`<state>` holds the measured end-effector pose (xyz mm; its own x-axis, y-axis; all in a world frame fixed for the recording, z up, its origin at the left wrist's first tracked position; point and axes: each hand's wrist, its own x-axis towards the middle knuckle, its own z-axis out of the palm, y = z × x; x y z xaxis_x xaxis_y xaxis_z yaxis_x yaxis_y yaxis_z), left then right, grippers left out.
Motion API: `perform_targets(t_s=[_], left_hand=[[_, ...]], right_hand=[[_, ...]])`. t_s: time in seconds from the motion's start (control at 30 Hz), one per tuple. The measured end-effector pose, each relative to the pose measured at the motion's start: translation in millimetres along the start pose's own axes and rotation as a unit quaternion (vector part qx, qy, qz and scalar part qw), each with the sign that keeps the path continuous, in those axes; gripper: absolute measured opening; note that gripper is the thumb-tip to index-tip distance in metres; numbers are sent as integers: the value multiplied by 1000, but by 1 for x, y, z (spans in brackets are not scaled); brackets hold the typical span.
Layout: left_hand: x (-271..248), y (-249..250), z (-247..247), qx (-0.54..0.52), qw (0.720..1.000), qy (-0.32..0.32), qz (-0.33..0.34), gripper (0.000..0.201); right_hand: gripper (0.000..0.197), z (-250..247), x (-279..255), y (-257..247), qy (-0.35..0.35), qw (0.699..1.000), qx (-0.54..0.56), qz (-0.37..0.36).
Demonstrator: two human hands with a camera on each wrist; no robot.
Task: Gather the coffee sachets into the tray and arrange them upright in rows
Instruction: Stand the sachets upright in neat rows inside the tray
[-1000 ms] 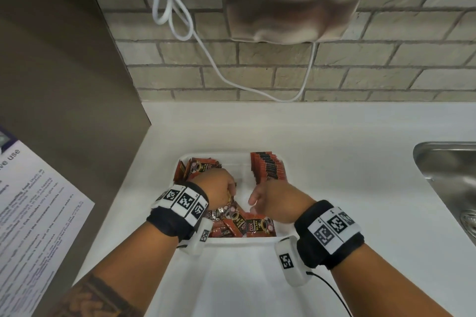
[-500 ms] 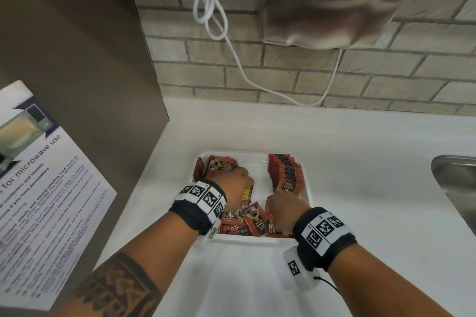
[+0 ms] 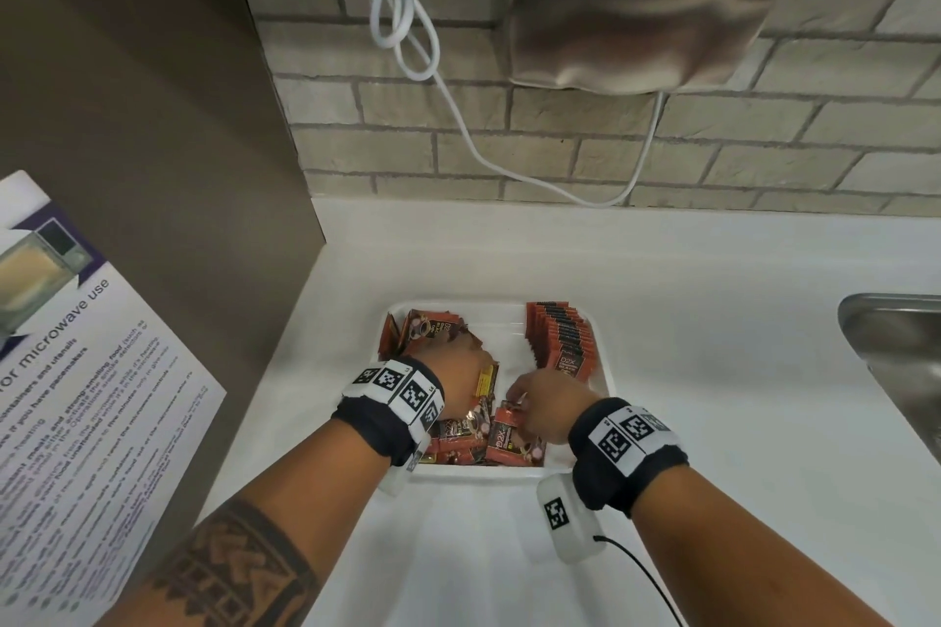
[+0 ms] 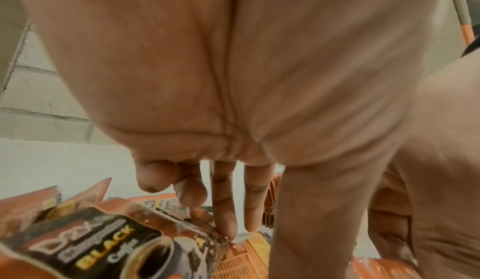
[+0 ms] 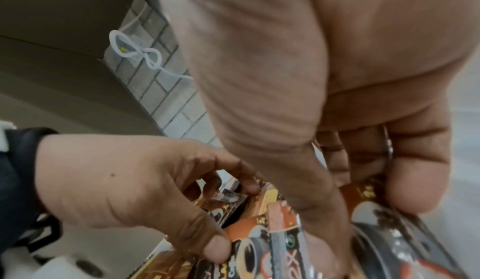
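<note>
Sorting is under way inside the white tray (image 3: 496, 473) on the white desk (image 3: 713, 372).

Head view: left hand (image 3: 461, 379) sits over the loose pile of coffee sachets (image 3: 473, 438), its fingers hidden from this angle. Right hand (image 3: 547, 405) is beside it, fingers bent down onto one sachet (image 3: 504, 428) that stands tilted out of the pile. Beyond the right hand, a finished upright row (image 3: 560, 341) leans against the tray's wall. A second, looser group (image 3: 422, 331) lies ahead of the left hand.

Left wrist view: left hand (image 4: 233, 98) has two fingers (image 4: 224, 211) reaching straight down, tips on a sachet edge; the other two curl in. Thumb descends alongside. Judged a light pinch, though the contact itself is partly hidden. Nearest sachet (image 4: 103, 248) is glossy printed film, flat and rectangular with a crimped, serrated edge.

Right wrist view: right hand (image 5: 337, 119) closes thumb and fingers on a sachet (image 5: 283, 238); left hand (image 5: 124, 187) pinches another packet just beside it.

Risks, as judgement:
- Slick film: a sachet may slip from a fingertip pinch and fall flat.
- Both hands work close together; a knuckle could knock the upright row over, since thin packets likely stand only by leaning on neighbours.
- Tangled pile: lifting one may drag others out.
</note>
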<state>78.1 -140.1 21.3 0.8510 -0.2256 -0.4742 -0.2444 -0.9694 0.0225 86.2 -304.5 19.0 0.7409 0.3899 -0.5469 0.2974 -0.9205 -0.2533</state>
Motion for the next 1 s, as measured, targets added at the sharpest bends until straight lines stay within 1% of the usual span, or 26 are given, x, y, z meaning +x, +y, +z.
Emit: perform_targets(t_s=[0.1, 0.17, 0.3, 0.47, 0.53, 0.63, 0.67, 0.73, 0.8, 0.87, 0.9, 0.93, 1.0], left_hand=[[1, -3, 1, -4, 1000, 1, -8, 68], [1, -4, 2, -13, 1000, -1, -15, 69], [0, -6, 0, -23, 999, -20, -21, 72], [-1, -7, -4, -54, 998, -24, -19, 78], [-2, -7, -7, -70, 997, -22, -13, 72], [-5, -6, -10, -90, 996, -4, -7, 57], [-6, -6, -10, -93, 996, 0, -10, 56], [-6, -7, -9, -98, 995, 7, -17, 62], [-7, -8, -7, -96, 995, 7, -28, 74], [-6, -10, -6, -90, 995, -1, -39, 86], [-7, -11, -5, -87, 995, -4, -44, 91], [-6, -12, -5, -83, 995, -7, -47, 95], [-7, -13, -4, -78, 996, -9, -49, 100]], right_hand=[[38, 3, 2, -2, -6, 999, -31, -8], [33, 4, 3, -2, 4, 999, -35, -3], [30, 5, 3, -1, 17, 999, -34, 5], [24, -3, 2, -1, 33, 999, -20, 13], [23, -8, 1, -2, 46, 999, 10, 16], [20, -11, 2, -4, 67, 994, 91, 9], [20, -12, 4, -5, 72, 991, 115, 6], [27, -12, 7, -9, 76, 985, 153, 7], [45, -11, 12, -12, 66, 980, 185, 10], [61, -10, 16, -15, 45, 982, 181, 19], [65, -9, 18, -16, 30, 983, 179, 28], [64, -8, 20, -17, 13, 982, 186, 35], [54, -8, 20, -20, -16, 980, 195, 41]])
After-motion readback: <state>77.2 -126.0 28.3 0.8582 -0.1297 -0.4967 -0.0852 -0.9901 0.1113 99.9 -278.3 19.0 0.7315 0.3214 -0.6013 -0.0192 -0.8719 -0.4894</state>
